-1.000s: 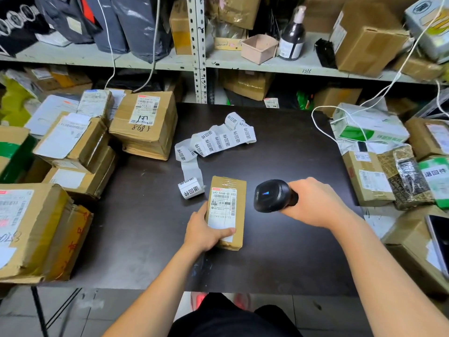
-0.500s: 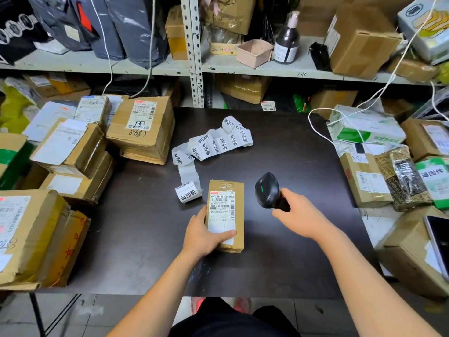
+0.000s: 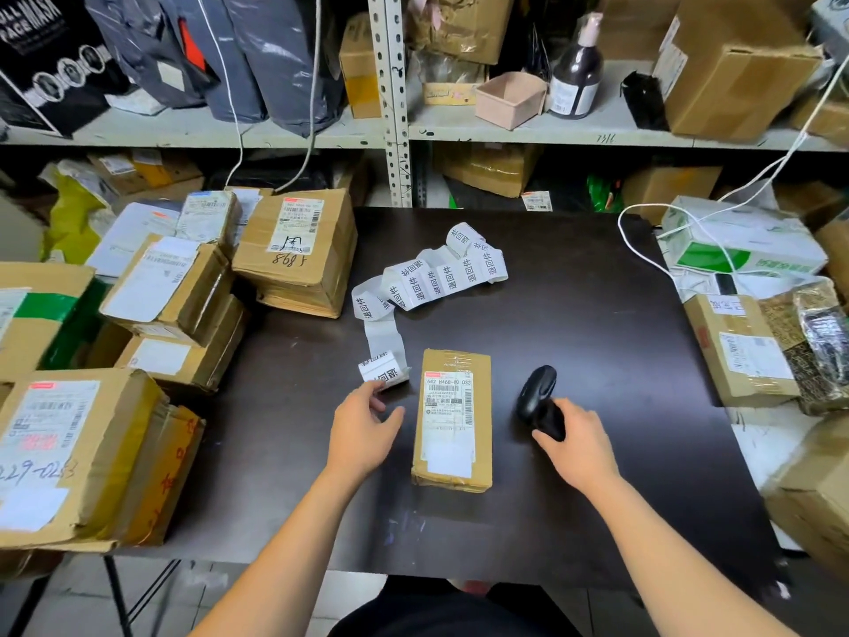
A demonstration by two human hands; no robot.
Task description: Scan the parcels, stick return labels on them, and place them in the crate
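Observation:
A small brown cardboard parcel [image 3: 452, 416] lies flat on the dark table [image 3: 597, 324], its white shipping label facing up. My left hand [image 3: 365, 429] hovers just left of it, off the parcel, with relaxed fingers whose tips reach the curled end [image 3: 383, 372] of a long white strip of return labels [image 3: 432, 280]. My right hand [image 3: 579, 448], to the right of the parcel, grips the handle of a black barcode scanner [image 3: 535, 395], whose head points away from me low over the table.
Stacks of taped cardboard parcels [image 3: 294, 250] crowd the table's left side, and more boxes [image 3: 744, 351] sit at the right edge. A white cable [image 3: 643, 255] loops over the back right corner. Metal shelves [image 3: 390, 131] full of packages stand behind.
My left hand has let go of the parcel and moved left and up to the label strip's end. My right hand has lowered the scanner beside the parcel.

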